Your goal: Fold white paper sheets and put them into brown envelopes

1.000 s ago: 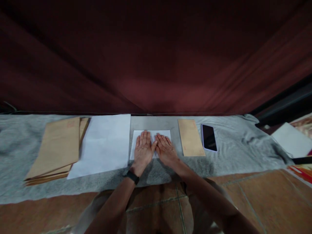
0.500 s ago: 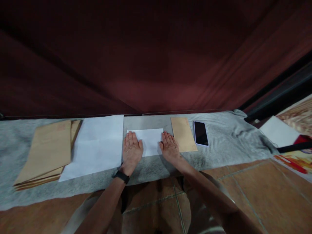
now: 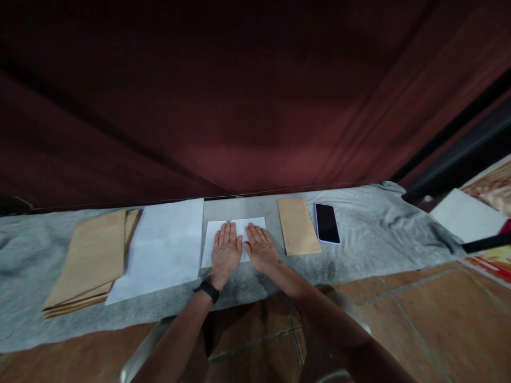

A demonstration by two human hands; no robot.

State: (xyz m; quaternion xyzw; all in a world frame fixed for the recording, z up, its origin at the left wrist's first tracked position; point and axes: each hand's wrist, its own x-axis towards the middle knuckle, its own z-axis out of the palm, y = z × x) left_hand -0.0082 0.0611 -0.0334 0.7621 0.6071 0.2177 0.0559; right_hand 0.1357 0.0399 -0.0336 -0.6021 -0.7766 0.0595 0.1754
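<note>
A folded white sheet of paper [image 3: 209, 246] lies crosswise on the grey cloth in front of me. My left hand [image 3: 225, 250] rests flat on its middle, fingers stretched out and pointing away from me. Close beside it, my right hand [image 3: 260, 247] lies flat on the paper's right half, its fingers also extended. The two thumbs are near each other with a narrow gap of paper between them. Both palms cover much of the sheet. Just right of my right hand is a single brown envelope [image 3: 298, 227], apart from the fingers.
Left of the folded paper are large white sheets [image 3: 167, 242], partly under a stack of brown envelopes [image 3: 91, 250]. A phone [image 3: 327, 223] lies right of the single envelope. The grey cloth [image 3: 375, 234] runs along a dark red curtain [image 3: 255, 133]. Tiled floor [image 3: 399, 314] shows in front.
Both hands have slid inward from the paper's left and right ends to its middle, still flat. The view has shifted slightly; the envelopes and phone stay in place.
</note>
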